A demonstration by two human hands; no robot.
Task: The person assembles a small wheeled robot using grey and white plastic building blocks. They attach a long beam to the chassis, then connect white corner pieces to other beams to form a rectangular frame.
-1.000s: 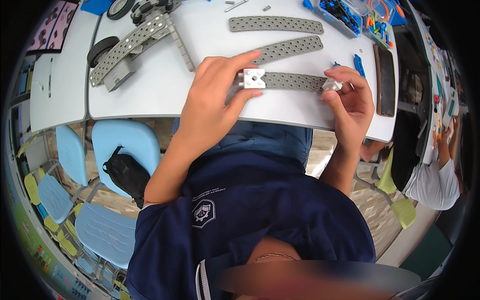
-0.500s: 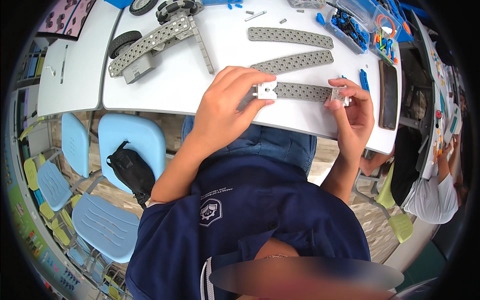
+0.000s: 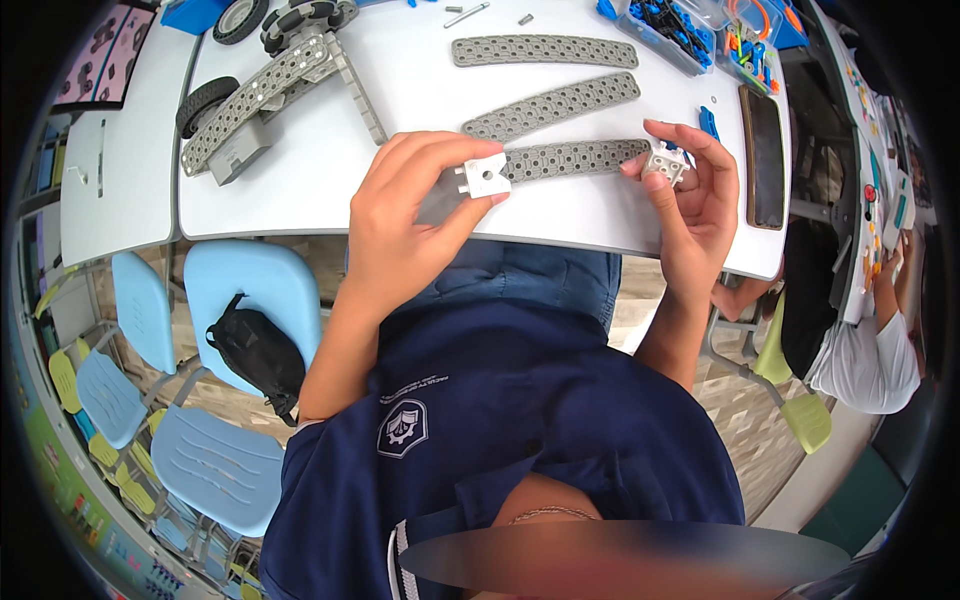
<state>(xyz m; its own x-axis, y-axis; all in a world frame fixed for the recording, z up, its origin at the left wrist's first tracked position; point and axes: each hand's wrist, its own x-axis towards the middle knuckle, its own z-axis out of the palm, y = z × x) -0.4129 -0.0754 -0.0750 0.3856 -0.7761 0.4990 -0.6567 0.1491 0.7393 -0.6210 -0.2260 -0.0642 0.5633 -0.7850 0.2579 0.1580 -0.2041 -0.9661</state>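
Observation:
My left hand (image 3: 405,205) pinches a white plastic connector block (image 3: 487,177) between thumb and index finger, beside the left end of a grey perforated beam (image 3: 575,160). Near that beam's right end, my right hand (image 3: 700,190) grips another white connector block (image 3: 667,165), tilted so its holes show. I cannot tell whether either block is joined to the beam. Beyond it on the white table lie two similar grey beams, a middle one (image 3: 550,106) set at a slant and a far one (image 3: 545,51).
A partly built grey wheeled frame (image 3: 270,90) stands at left on the white table (image 3: 290,200). Clear boxes of blue parts (image 3: 670,35) and coloured parts (image 3: 750,65) sit at far right. A dark phone (image 3: 764,160) lies by the right edge. Blue chairs (image 3: 255,290) stand left.
The white blocks are farther apart, and more of the near beam shows between them. The right block has turned in my fingers. The whole view has shifted slightly.

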